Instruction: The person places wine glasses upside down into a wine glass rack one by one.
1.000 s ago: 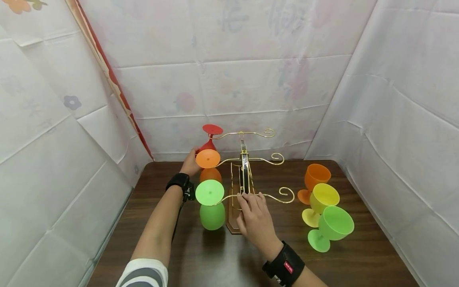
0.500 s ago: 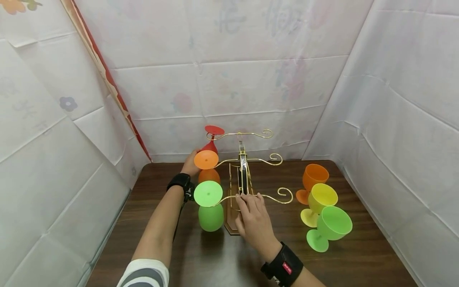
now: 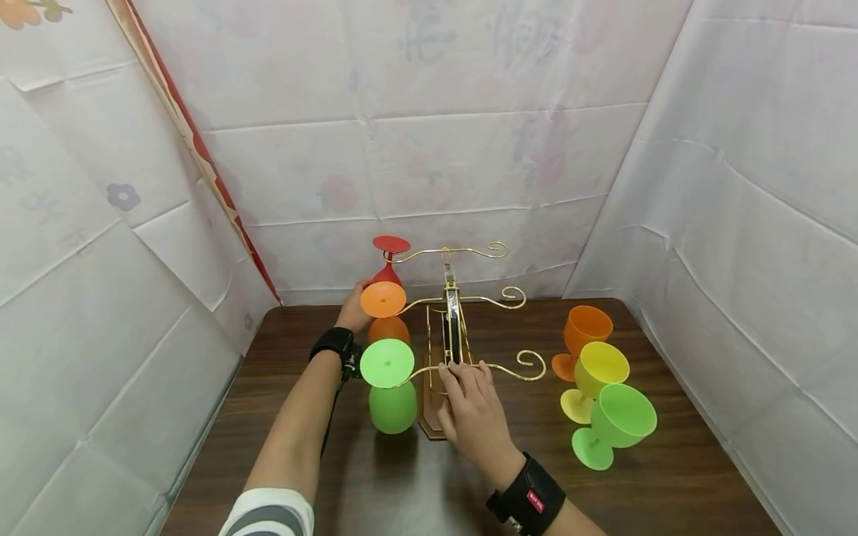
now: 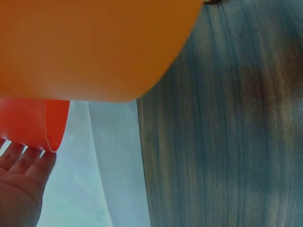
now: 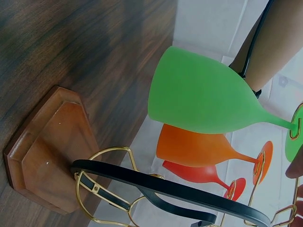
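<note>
At the far left of the stemware rack, my left hand holds a red goblet upside down. Its stem is at the back wire hook. In the left wrist view, the fingers lie along the red bowl, and part of that hand is out of frame. My right hand grips the rack at its front wire arm, over the top of the frame. An inverted orange goblet and an inverted green goblet hang on the left hooks nearer me.
Upright on the table at right stand an orange goblet, a yellow goblet and a light green goblet. The rack's right hooks hold nothing. A wooden base supports the rack. White cloth walls close in the back and sides.
The red goblet's foot shifts slightly right, then back left at the rear hook, with the left hand on it throughout. The right hand stays on the rack. The head view drifts slightly.
</note>
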A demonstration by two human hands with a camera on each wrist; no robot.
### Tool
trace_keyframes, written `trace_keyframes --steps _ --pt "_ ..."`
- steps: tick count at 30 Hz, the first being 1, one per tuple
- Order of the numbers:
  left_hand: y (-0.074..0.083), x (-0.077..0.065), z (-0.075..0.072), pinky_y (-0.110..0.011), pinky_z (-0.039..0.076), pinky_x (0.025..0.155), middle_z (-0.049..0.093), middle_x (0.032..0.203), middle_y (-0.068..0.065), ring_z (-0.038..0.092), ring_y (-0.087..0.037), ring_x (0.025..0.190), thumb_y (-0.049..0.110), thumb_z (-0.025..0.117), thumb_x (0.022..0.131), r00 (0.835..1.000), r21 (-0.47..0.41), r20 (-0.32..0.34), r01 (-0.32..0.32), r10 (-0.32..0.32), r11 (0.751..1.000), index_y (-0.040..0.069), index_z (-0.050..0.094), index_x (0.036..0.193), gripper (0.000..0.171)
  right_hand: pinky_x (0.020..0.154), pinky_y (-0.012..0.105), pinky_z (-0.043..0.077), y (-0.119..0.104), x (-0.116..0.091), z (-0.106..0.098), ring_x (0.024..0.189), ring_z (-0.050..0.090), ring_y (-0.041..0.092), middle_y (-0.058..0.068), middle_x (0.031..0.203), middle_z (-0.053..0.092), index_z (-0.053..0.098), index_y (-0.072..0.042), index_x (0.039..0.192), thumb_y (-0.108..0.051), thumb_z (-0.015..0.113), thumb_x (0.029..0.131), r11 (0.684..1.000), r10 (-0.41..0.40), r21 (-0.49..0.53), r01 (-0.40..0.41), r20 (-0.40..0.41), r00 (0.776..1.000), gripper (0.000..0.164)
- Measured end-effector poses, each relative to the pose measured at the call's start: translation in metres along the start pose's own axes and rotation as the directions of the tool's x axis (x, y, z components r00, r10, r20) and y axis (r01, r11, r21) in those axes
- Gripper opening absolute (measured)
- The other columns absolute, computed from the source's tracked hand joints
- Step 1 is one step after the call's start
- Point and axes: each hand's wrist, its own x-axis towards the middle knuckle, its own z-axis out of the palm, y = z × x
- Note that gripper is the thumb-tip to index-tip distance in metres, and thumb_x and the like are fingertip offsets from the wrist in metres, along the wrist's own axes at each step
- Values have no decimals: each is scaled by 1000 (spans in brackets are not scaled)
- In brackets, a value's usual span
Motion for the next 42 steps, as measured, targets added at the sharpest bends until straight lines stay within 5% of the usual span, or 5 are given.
trace_keyframes --steps 10,23,42 --pt "8 0 -4 -52 29 108 33 145 -23 36 -38 130 19 61 92 997 -5 40 63 -63 998 -1 17 147 73 99 53 38 1 0 0 107 52 29 14 115 55 58 -2 123 -9 57 76 1000 -1 -7 1 -4 1000 47" --pt "3 3 -4 -52 29 108 32 144 -26 34 -41 131 5 63 87 1000 -10 16 2 -2 1000 -5 22 144 71 100 52 38 0 -2 2 108 52 29 14 115 56 58 -2 123 -8 60 74 1000 -14 -14 14 -8 1000 50" --pt "-4 6 -10 -55 38 100 33 143 -27 36 -43 129 10 64 88 999 5 43 8 -9 1000 -3 21 145 73 100 52 37 2 -2 3 108 52 29 14 116 56 58 -1 123 -9 57 76 1000 -16 -18 16 -12 1000 47"
